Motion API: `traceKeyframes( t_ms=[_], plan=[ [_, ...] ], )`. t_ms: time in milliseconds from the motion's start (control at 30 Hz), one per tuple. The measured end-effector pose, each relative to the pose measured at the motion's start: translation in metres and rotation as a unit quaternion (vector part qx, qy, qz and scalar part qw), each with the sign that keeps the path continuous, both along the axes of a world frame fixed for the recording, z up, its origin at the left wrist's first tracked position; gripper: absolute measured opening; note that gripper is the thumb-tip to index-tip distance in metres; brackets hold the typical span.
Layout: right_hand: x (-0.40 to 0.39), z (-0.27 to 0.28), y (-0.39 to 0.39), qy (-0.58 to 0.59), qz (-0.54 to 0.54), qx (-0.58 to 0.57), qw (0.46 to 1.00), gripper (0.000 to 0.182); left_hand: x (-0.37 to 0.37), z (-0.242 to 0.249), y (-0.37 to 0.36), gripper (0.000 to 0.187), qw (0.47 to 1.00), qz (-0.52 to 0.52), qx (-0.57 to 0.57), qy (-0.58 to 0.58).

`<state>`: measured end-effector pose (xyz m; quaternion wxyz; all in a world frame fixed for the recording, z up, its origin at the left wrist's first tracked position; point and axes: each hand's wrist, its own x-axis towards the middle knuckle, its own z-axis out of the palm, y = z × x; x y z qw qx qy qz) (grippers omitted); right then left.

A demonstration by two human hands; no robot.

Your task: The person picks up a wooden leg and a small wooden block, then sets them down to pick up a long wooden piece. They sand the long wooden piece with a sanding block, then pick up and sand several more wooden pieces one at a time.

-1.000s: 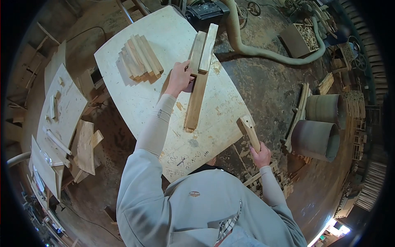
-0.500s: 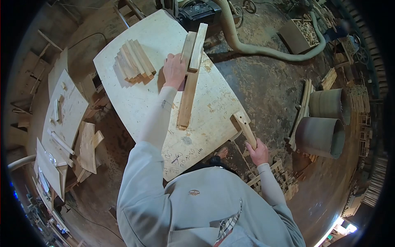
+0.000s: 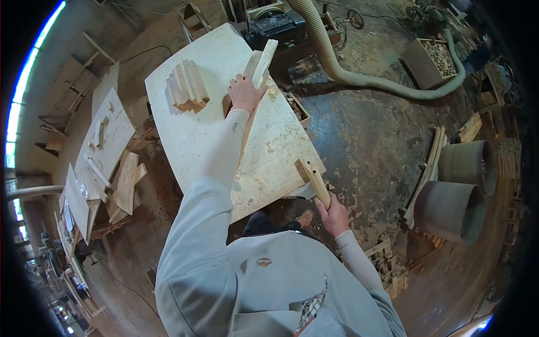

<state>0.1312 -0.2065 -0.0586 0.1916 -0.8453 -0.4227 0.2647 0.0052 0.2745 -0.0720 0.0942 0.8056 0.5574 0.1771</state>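
Observation:
My left hand (image 3: 245, 92) lies over two long wooden strips near the back right of the pale board table (image 3: 196, 149), fingers bent over them. A lighter strip (image 3: 266, 59) sticks out beyond my fingers, and a browner strip (image 3: 247, 135) runs partly hidden under my wrist. My right hand (image 3: 334, 214) is closed around the lower end of a wooden handle (image 3: 316, 182), whose wider end with dark holes rests at the table's front right corner. A stack of short wooden strips (image 3: 187, 85) sits at the table's back left.
A motor (image 3: 277, 25) and a ribbed hose (image 3: 359, 77) are beyond the table. Two large drums (image 3: 449, 203) stand on the floor at right, near long boards (image 3: 428, 168). At left is another board table (image 3: 104, 132) with wood pieces. A wood-filled box (image 3: 441, 59) is at back right.
My left hand has shifted from beside the strips to over them. The handle in my right hand appears further left, and the whole view has turned a little.

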Motion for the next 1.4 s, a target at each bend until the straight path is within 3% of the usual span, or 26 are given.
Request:
traceKeyframes(
  t_ms=[567,967,1400],
  plan=[
    [0.009,-0.035,0.000,0.023,0.023,0.036,0.999,0.046,0.002,0.002,0.001,0.076,1.000,0.005,-0.005,0.019],
    [0.014,-0.076,0.001,0.000,0.027,0.104,0.994,0.049,-0.002,-0.006,-0.001,0.072,0.999,0.007,0.039,0.010],
    [0.015,-0.078,0.000,0.000,0.015,0.108,0.994,0.055,-0.001,-0.003,-0.001,0.076,1.000,0.015,0.015,0.016]
  ],
)
